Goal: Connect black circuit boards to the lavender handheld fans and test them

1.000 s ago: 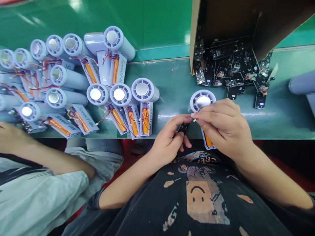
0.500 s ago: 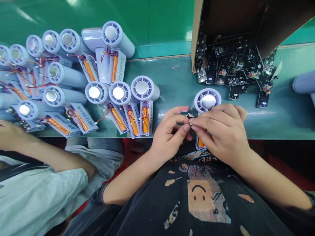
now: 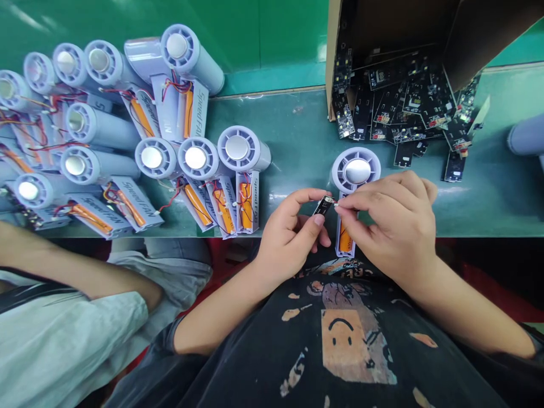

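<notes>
My left hand [image 3: 293, 229] pinches a small black circuit board [image 3: 323, 206] between thumb and index finger, its long side tilted. Close to the board's upper end, my right hand [image 3: 389, 224] is closed on a small white wire connector [image 3: 337, 204], and a bit of red wire shows there. Whether the connector touches the board I cannot tell. Just behind my hands a lilac handheld fan [image 3: 335, 175] lies on the table, its round end with a silver disc facing me. Its open handle points toward me and shows an orange battery [image 3: 345, 241]; my right fingers partly cover the handle.
Several lilac fans [image 3: 195, 158] with open handles, orange batteries and loose wires crowd the left side. A cardboard box [image 3: 334, 62] on its side spills black circuit boards [image 3: 429, 107] onto the green table [image 3: 293, 130]. A co-worker's arm [image 3: 76, 263] rests at left; another lilac fan [image 3: 527, 136] stands far right.
My right fingers have moved slightly right, away from the board, which shows more plainly now. The connector with its red wire has come into sight. The whole view has shifted a little.
</notes>
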### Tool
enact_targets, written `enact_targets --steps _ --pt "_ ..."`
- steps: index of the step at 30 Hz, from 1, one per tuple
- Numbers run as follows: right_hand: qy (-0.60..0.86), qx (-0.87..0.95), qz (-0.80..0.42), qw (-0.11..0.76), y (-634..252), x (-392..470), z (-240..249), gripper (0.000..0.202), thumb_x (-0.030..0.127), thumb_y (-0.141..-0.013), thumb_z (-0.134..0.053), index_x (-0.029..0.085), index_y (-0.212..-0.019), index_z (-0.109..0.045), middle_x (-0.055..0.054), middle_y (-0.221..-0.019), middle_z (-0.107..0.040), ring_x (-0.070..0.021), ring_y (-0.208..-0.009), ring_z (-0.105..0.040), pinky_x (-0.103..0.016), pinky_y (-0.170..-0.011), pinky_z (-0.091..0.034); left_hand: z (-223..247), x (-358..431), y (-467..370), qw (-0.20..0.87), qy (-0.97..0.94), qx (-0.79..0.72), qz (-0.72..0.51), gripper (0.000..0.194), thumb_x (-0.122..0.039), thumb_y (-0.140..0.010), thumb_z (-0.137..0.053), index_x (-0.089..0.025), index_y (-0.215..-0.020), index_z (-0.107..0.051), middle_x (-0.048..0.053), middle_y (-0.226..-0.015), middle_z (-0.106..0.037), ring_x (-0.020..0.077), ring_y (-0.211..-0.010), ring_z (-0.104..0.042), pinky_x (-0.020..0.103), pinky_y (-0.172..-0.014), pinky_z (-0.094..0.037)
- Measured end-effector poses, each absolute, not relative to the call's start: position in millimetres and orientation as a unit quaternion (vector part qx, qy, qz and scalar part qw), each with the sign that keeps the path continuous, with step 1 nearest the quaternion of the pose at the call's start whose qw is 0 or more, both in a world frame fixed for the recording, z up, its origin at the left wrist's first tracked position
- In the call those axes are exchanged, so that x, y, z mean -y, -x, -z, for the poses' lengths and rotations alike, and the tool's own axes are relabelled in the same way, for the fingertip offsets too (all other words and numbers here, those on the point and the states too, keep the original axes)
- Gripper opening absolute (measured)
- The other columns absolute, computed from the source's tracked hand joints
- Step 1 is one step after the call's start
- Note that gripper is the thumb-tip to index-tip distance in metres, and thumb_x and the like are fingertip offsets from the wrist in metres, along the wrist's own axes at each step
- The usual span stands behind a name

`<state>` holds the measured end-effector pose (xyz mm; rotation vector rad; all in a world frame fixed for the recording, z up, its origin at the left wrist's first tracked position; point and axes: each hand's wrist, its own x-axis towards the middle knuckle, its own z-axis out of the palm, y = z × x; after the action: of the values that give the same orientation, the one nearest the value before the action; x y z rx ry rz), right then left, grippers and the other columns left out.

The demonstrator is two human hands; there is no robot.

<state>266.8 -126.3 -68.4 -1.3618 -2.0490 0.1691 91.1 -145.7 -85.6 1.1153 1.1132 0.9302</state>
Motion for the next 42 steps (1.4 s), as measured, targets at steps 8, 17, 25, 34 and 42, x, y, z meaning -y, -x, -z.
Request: enact_targets --steps 8,17,25,34,42 --pt "0.446 0.811 -0.066 0.373 -272.6 126.7 74.7 0.007 0.025 -0.091 -0.066 0.027 -0.086 -0.07 0.003 -0.082 -0.074 -0.0196 -0.084 -0.059 -0.04 -0.079 -0.037 80.5 139.6 -88.5 0.543 -0.584 -0.447 -0.406 0.011 -0.019 -0.098 -0.051 -0.018 -0.092 -0.061 0.008 -0.13 -0.053 0.002 -0.057 -0.064 0.014 -0.044 -0.051" --pt "0.422 0.822 -0.051 0.378 -277.3 126.6 78.9 0.003 0.028 -0.089 -0.069 0.029 -0.09 -0.072 0.003 -0.086 -0.076 -0.0202 -0.086 -0.061 -0.041 -0.078 -0.037 74.6 135.3 -89.2 0.5 -0.622 -0.456 -0.393 0.007 -0.017 -0.095 -0.057 -0.016 -0.089 -0.06 0.009 -0.128 -0.056 0.0012 -0.056 -0.064 0.016 -0.049 -0.055" --pt "0.477 0.795 -0.115 0.357 -269.9 129.4 75.0 0.011 0.025 -0.089 -0.067 0.025 -0.078 -0.07 0.002 -0.08 -0.074 -0.0188 -0.081 -0.062 -0.038 -0.075 -0.038 79.3 137.9 -90.3 0.43 -0.658 -0.471 -0.4 0.005 -0.018 -0.094 -0.06 -0.021 -0.097 -0.062 0.006 -0.128 -0.059 0.0062 -0.066 -0.064 0.02 -0.055 -0.058" --pt "0.497 0.791 0.026 0.357 -272.7 121.1 67.6 0.015 0.02 -0.084 -0.069 0.027 -0.071 -0.066 0.004 -0.075 -0.073 -0.0193 -0.078 -0.06 -0.038 -0.077 -0.036 78.9 139.7 -95.2 0.568 -0.541 -0.46 -0.416 0.017 -0.022 -0.097 -0.056 -0.023 -0.113 -0.057 0.006 -0.121 -0.055 0.0045 -0.061 -0.065 0.016 -0.047 -0.054" --pt "0.517 0.792 0.002 0.326 -268.3 120.0 65.6 0.021 0.02 -0.087 -0.065 0.025 -0.066 -0.065 0.001 -0.076 -0.073 -0.0206 -0.079 -0.06 -0.039 -0.076 -0.036 82.0 140.2 -93.6 0.507 -0.606 -0.453 -0.412 0.025 -0.017 -0.098 -0.052 -0.026 -0.12 -0.059 0.007 -0.129 -0.055 0.0037 -0.06 -0.064 0.018 -0.05 -0.057"
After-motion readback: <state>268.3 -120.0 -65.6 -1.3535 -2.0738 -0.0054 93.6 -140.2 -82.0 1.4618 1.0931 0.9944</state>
